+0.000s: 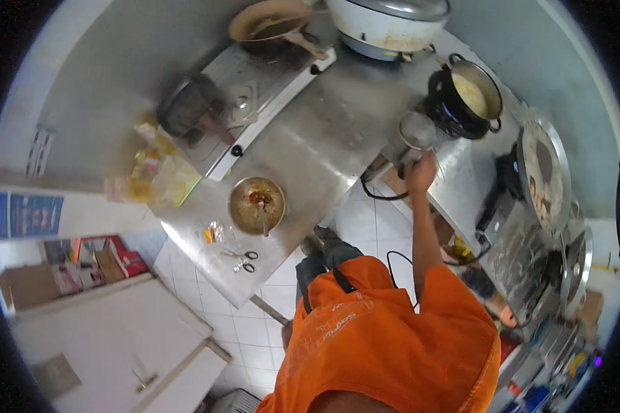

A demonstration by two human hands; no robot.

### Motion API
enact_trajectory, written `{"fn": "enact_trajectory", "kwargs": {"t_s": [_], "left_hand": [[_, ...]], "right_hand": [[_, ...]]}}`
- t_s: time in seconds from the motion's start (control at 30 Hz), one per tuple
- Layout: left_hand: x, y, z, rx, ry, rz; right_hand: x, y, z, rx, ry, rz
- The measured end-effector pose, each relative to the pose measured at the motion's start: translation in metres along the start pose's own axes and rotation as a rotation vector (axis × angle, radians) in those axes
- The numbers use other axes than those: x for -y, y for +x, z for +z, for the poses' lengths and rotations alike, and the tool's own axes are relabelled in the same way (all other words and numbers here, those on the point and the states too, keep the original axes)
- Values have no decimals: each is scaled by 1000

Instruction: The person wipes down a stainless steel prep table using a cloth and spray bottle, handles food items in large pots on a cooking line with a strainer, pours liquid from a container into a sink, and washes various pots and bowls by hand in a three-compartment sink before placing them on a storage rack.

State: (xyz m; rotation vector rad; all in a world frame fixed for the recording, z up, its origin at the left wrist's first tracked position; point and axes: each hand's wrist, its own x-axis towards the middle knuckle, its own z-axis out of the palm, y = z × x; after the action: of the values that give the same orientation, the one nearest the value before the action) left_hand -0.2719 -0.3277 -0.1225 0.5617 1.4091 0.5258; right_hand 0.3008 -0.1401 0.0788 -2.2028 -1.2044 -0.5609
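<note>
My right hand [421,173] reaches forward over the metal counter, its fingers closed round the handle of a round grey metal strainer [418,129]. Whether anything lies in the strainer is too blurred to tell. Just beyond it, to the right, a dark pot [494,88] with two loop handles holds something pale yellow and stands on a dark burner [446,110]. My left hand [287,334] hangs low beside the orange shirt, showing only as a small patch of skin; its fingers are hidden.
A steel bowl [280,206] with brown food and a spoon stands on the left counter near scissors [249,266]. Behind are a two-burner stove [277,88] with pans and a white lidded cooker [386,29]. A large round pan [563,165] stands at right; a black cable [386,198] hangs between counters.
</note>
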Motion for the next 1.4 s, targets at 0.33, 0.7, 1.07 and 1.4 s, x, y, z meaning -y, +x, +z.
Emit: {"fn": "enact_trajectory", "kwargs": {"t_s": [0.33,0.7,1.07,1.4], "left_hand": [[-1,-49,-15,6,178,76],[62,-1,-63,63,557,423],[-147,57,136,296,584,637],[-112,59,96,386,336,389]], "right_hand": [[-17,13,42,376,-69,-54],[47,157,-76,401,28,-143],[8,175,50,954,516,-779],[71,111,-98,1187,946,533]]}}
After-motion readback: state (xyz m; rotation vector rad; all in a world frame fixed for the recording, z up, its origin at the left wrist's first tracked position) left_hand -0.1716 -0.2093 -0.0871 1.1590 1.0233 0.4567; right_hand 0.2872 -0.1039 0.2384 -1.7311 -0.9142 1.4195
